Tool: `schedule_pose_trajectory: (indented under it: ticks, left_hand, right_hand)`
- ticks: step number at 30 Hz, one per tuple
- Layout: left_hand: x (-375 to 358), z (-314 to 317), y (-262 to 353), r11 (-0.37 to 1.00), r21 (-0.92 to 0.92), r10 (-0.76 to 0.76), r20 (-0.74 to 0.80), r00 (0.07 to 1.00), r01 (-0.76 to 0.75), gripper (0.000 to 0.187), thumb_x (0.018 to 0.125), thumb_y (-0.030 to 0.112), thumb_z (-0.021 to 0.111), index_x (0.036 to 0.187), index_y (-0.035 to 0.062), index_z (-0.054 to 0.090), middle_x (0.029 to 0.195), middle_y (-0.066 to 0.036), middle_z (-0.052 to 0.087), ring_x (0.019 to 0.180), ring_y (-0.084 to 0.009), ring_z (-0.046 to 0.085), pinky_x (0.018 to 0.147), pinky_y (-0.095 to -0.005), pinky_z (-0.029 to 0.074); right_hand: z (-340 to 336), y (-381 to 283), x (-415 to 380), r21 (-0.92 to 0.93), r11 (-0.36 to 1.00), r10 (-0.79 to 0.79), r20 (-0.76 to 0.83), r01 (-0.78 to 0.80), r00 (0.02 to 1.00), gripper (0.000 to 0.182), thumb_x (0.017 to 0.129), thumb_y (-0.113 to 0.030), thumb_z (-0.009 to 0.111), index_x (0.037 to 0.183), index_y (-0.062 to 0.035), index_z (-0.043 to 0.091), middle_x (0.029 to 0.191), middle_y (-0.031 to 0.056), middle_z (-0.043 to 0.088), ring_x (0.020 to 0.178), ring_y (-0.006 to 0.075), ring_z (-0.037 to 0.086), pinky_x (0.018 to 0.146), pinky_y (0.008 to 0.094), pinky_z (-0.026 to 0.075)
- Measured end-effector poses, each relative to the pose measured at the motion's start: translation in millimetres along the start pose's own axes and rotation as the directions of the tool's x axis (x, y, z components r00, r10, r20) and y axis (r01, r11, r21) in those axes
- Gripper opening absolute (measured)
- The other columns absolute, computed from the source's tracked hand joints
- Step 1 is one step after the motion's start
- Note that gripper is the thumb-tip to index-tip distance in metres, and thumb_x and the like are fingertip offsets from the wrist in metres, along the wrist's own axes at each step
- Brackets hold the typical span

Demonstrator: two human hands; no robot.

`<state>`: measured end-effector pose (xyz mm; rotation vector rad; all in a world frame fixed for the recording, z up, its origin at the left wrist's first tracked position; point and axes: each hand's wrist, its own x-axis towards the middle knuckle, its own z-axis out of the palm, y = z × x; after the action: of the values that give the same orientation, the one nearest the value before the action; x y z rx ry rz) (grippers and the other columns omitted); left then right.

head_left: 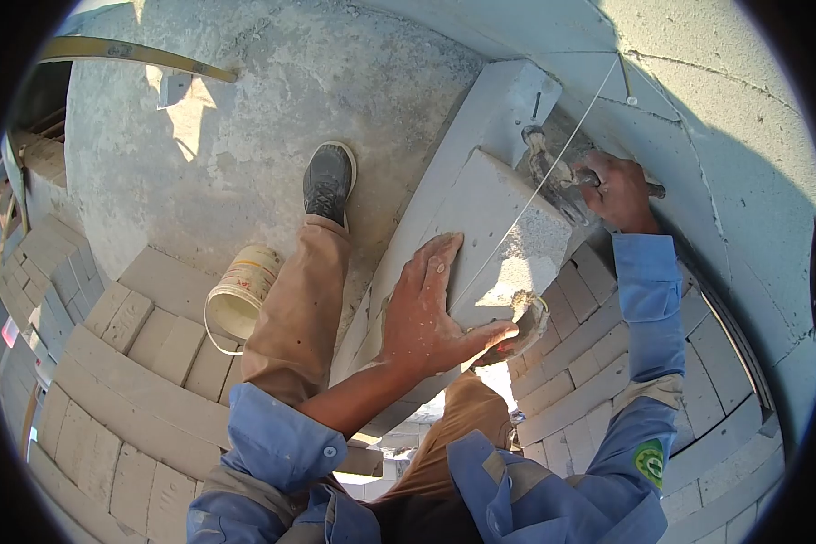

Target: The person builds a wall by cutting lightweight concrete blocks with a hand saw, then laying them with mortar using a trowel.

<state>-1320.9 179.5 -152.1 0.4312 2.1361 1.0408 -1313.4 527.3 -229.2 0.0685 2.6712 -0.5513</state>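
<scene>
My left hand [431, 308] lies flat with fingers spread on a pale grey concrete block [494, 213], which sits on the low block wall [435, 186]. My right hand [618, 192] is closed round the handle of a mortar-crusted hammer [560, 177]. The hammer's head is over the gap between the block's far end and the side wall. A taut white string [567, 140] runs diagonally across the block. Below my left thumb is a dark rounded object [530, 331], partly hidden, whose kind I cannot make out.
A mortar-stained bucket [256, 269] stands left of my leg. Stacked blocks [168, 349] fill the lower left, and more blocks [598, 363] lie below my right arm. A block side wall [698, 145] rises on the right. A curved strip [140, 53] crosses the upper left.
</scene>
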Motion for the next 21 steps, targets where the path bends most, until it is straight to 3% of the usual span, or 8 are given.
schedule_pose_trajectory:
  ticks: [4,7,10,12,13,15,18,21]
  left_hand:
    - [-1,0,-1,1.0,-0.006,-0.004,0.015,1.0,0.004,0.109,0.071,0.064,0.079,0.146,-0.0016,0.036,0.141,-0.024,0.045,0.13,-0.041,0.047,0.107,-0.0498,0.041]
    - [0,1,-1,1.0,-0.012,-0.002,0.009,1.0,0.002,0.109,0.071,0.064,0.079,0.147,-0.0012,0.036,0.141,-0.024,0.044,0.131,-0.041,0.047,0.107,-0.0499,0.041]
    - [-1,1,0,1.0,-0.004,-0.011,0.019,1.0,0.011,0.11,0.071,0.065,0.079,0.147,-0.0008,0.035,0.142,-0.024,0.043,0.131,-0.0409,0.046,0.108,-0.0502,0.04]
    - [0,0,1,1.0,0.004,-0.008,0.019,1.0,0.008,0.11,0.071,0.065,0.079,0.148,-0.0007,0.035,0.142,-0.024,0.043,0.132,-0.041,0.045,0.108,-0.0503,0.04]
    - [1,0,1,1.0,0.028,-0.011,0.023,1.0,0.01,0.11,0.071,0.065,0.079,0.147,-0.0007,0.035,0.142,-0.024,0.043,0.132,-0.0409,0.045,0.107,-0.0501,0.04]
    - [-2,0,0,0.998,0.047,-0.032,0.039,0.999,0.03,0.11,0.071,0.065,0.079,0.147,-0.0006,0.035,0.142,-0.024,0.043,0.132,-0.0409,0.045,0.107,-0.05,0.041]
    - [-2,1,0,1.0,0.013,-0.016,0.032,0.999,0.015,0.11,0.071,0.065,0.079,0.147,-0.0012,0.035,0.142,-0.024,0.043,0.132,-0.0411,0.045,0.107,-0.0501,0.041]
    - [1,1,-1,1.0,-0.015,-0.001,0.016,1.0,0.001,0.108,0.071,0.063,0.079,0.146,-0.0021,0.036,0.141,-0.024,0.044,0.131,-0.0414,0.046,0.108,-0.0507,0.04]
  right_hand:
    - [-10,-9,-10,-0.08,0.997,0.004,-0.021,-0.006,1.0,0.029,0.068,-0.014,0.072,0.096,-0.0085,0.07,0.087,0.0162,0.071,0.075,0.0367,0.068,0.068,0.0438,0.055]
    - [-11,-6,-11,0.061,0.997,-0.051,-0.054,0.055,0.997,0.028,0.069,-0.015,0.073,0.096,-0.0078,0.069,0.088,0.017,0.07,0.076,0.0377,0.068,0.069,0.0454,0.055]
    - [-8,-16,-4,0.13,0.991,0.033,0.0,-0.033,0.999,0.028,0.067,-0.01,0.072,0.094,-0.0036,0.068,0.086,0.0206,0.067,0.08,0.0425,0.066,0.069,0.0456,0.053]
    - [2,-16,-1,-0.276,0.95,0.158,0.021,-0.146,0.987,0.028,0.066,-0.01,0.071,0.093,-0.0028,0.067,0.086,0.0215,0.067,0.079,0.0429,0.066,0.068,0.0457,0.053]
    - [7,-12,0,-0.275,0.951,0.15,0.011,-0.141,0.989,0.028,0.066,-0.01,0.071,0.093,-0.0028,0.067,0.086,0.0215,0.067,0.079,0.0429,0.066,0.068,0.0457,0.053]
    - [13,-9,-14,-0.018,0.992,0.126,-0.058,-0.128,0.99,0.027,0.068,-0.012,0.07,0.094,-0.0044,0.067,0.085,0.0208,0.067,0.079,0.0416,0.066,0.069,0.0457,0.053]
    - [0,-10,-18,0.123,0.992,0.029,-0.116,-0.014,0.993,0.026,0.071,-0.016,0.072,0.095,-0.0068,0.068,0.085,0.0196,0.067,0.078,0.0403,0.067,0.07,0.0462,0.054]
    - [-1,-2,-2,0.011,1.0,-0.015,-0.06,0.016,0.998,0.027,0.068,-0.014,0.07,0.094,-0.0064,0.067,0.084,0.0181,0.068,0.076,0.0405,0.067,0.068,0.0455,0.054]
